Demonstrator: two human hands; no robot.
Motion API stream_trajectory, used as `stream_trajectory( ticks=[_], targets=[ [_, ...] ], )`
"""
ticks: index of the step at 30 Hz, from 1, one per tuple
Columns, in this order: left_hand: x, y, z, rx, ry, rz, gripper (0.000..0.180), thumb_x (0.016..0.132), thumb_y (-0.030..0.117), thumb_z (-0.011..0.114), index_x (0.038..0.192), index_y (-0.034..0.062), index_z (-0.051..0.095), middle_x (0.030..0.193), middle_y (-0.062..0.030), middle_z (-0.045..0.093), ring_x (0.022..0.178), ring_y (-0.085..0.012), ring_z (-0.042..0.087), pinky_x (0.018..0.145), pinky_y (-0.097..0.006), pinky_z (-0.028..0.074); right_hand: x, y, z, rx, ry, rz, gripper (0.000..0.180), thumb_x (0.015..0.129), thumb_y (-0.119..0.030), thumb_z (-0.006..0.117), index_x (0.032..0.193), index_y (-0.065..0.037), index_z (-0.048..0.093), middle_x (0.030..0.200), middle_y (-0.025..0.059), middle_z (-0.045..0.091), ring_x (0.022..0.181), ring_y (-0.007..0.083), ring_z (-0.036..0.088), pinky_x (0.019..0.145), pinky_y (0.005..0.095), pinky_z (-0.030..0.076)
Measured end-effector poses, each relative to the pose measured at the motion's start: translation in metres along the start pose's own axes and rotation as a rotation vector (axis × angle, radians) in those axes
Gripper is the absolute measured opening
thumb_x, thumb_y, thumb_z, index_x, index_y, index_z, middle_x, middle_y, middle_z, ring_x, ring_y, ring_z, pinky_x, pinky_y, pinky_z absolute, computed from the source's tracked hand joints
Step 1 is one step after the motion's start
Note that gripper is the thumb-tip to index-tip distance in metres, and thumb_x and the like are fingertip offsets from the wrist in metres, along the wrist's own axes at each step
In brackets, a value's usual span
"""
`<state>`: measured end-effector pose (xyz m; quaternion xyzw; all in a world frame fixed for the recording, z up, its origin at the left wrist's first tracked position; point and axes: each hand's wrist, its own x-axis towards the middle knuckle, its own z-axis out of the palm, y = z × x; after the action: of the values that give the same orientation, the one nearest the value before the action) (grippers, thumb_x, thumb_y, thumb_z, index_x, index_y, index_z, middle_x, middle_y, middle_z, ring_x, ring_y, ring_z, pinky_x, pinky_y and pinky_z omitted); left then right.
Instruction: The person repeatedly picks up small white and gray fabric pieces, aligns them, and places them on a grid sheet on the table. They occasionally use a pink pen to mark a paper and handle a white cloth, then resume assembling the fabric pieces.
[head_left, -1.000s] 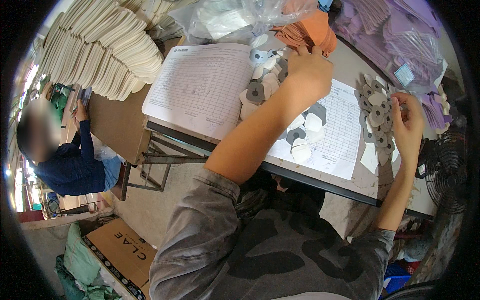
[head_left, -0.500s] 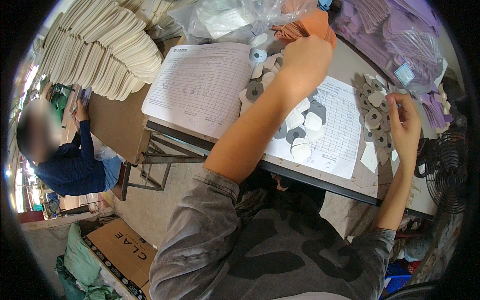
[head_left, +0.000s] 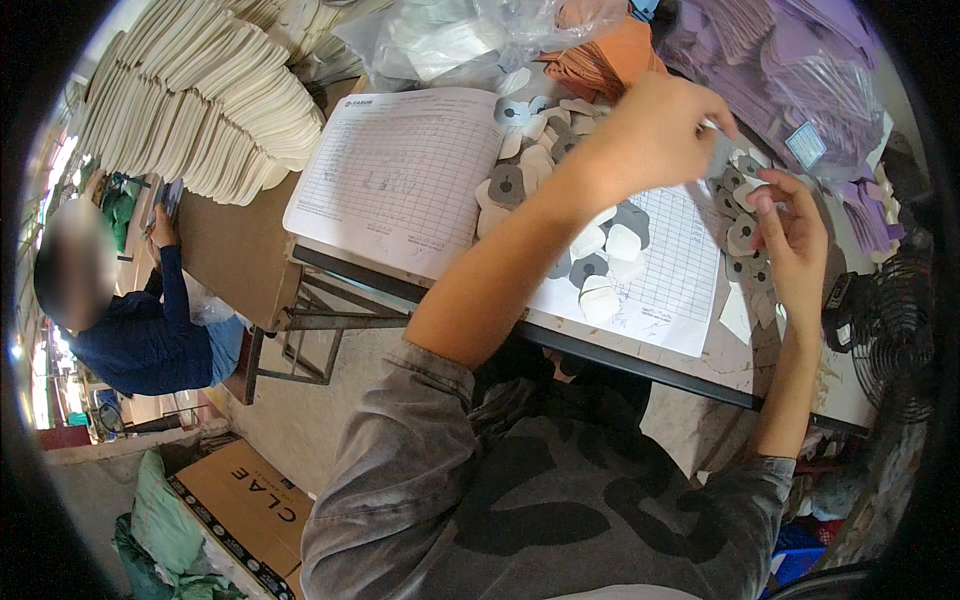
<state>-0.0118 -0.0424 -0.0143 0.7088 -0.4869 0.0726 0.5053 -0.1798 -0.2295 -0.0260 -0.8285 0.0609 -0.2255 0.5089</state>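
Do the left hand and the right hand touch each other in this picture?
Apart. In the head view, a gap separates the left hand from the right hand; grey and white pieces show through it.

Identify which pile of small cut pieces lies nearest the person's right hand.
The rightmost grey-and-white pile, beside the right hand; the other pieces lie farther left.

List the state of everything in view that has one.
Left hand: curled; its hold is blurred
Right hand: half-curled
Gray and white pieces: loosely heaped
Ruled forms: spread out, partly covered
Orange pieces: stacked
Purple pieces: stacked, partly under clear plastic
Cream pieces: stacked in rows
Wire-grilled fan: running or not, unclear
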Motion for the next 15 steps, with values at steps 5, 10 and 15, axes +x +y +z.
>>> stream_trajectory(
  ticks=[5,10,15],
  targets=[
    [-0.003,0.018,0.03,-0.252,-0.039,-0.113,0.021,0.091,0.004,0.071,0.109,0.0025,0.081,0.09,-0.0171,0.08,0.078,-0.0209,0.078,0.07,-0.032,0.06,-0.002,0.007,0.009,0.072,0.025,0.022,0.016,0.105,-0.013,0.074,0.115,-0.002,0.067,0.095,0.0002,0.065,0.072,0.0026,0.057,0.06,0.0207,0.046],
    [-0.003,0.016,0.039,-0.396,-0.078,-0.172,0.017,0.094,0.007,0.076,0.109,0.0007,0.08,0.087,-0.012,0.08,0.076,-0.0136,0.075,0.068,-0.029,0.059,0.001,0.013,0.001,0.118,-0.002,0.074,0.013,0.105,-0.014,0.075,0.105,-0.005,0.065,0.087,-0.002,0.065,0.069,0.0028,0.055,0.058,0.0211,0.043],
    [0.0,0.008,0.039,-0.432,-0.058,-0.135,0.018,0.096,0.011,0.078,0.111,0.0003,0.08,0.086,-0.0098,0.079,0.073,-0.0132,0.076,0.065,-0.027,0.058,-0.001,0.007,0.002,0.165,0.001,0.042,0.012,0.107,-0.014,0.07,0.112,-0.003,0.067,0.087,-0.0012,0.064,0.067,0.0036,0.054,0.057,0.0215,0.043]
  ],
)
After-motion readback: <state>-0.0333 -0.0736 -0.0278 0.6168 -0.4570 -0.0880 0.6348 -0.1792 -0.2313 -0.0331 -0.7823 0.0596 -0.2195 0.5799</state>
